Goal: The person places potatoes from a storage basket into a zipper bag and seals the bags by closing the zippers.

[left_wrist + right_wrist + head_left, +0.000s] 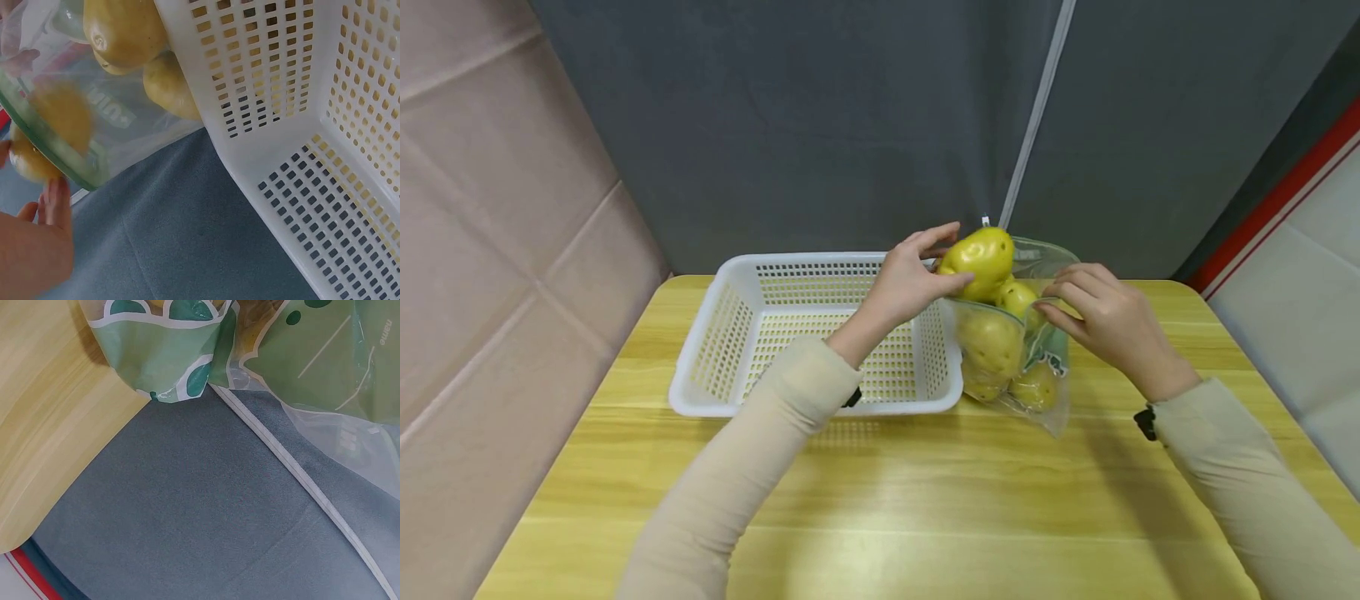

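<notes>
In the head view my left hand point(913, 275) grips a yellow potato point(985, 257), thumb on the near side and fingers behind, at the mouth of a clear plastic bag point(1054, 415). Several more potatoes point(991, 343) bulge inside the bag. My right hand point(1108, 325) pinches the bag's rim on its right side. From the left wrist, the left hand point(37, 250) shows against the held potato point(31, 156) beside the bag's green-edged opening. The right wrist view shows the bag's green printed side point(165, 359), with the right hand out of frame.
A white perforated basket point(703, 404) stands directly left of the bag on the wooden table point(925, 500). Behind the table hangs a grey curtain point(790, 125) with a pale seam. A quilted panel point(497, 250) borders the left side, a white one point(1300, 283) the right.
</notes>
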Demonstrator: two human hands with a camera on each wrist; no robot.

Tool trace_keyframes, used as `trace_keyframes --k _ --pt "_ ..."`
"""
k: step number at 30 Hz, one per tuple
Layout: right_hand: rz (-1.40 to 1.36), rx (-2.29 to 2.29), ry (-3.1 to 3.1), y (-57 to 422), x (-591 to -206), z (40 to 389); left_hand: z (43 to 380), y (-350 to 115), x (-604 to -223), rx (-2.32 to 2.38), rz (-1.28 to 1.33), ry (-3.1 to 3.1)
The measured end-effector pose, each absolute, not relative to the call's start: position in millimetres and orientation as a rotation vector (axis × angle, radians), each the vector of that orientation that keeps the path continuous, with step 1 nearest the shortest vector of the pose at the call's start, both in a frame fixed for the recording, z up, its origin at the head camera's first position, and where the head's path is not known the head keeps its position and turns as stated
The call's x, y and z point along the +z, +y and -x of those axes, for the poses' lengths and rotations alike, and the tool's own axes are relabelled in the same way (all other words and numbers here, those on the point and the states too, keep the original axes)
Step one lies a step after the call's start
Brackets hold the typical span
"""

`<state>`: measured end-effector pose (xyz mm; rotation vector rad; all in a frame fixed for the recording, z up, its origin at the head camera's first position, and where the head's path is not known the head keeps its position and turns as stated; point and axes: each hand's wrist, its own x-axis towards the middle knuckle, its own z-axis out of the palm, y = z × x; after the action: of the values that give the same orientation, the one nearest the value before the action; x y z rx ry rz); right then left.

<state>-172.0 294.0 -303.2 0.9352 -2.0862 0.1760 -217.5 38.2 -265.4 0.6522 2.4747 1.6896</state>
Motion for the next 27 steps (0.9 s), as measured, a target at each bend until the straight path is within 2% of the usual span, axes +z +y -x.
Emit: trace_keyframes --k 9,20,27 --pt "-0.957 0.161 -2.079 294.7 -304.5 171.8 222.0 29.3 -271.3 1.678 -0.707 2.6" --pt "-0.96 0.185 -2.067 292.3 -304.0 169.0 235.0 20.3 -293.8 1.476 -0.482 2.656" --pt "-1.03 0.209 -2.067 285.1 -298.2 165.1 236.5 24.7 -297.7 1.5 -0.484 2.653"
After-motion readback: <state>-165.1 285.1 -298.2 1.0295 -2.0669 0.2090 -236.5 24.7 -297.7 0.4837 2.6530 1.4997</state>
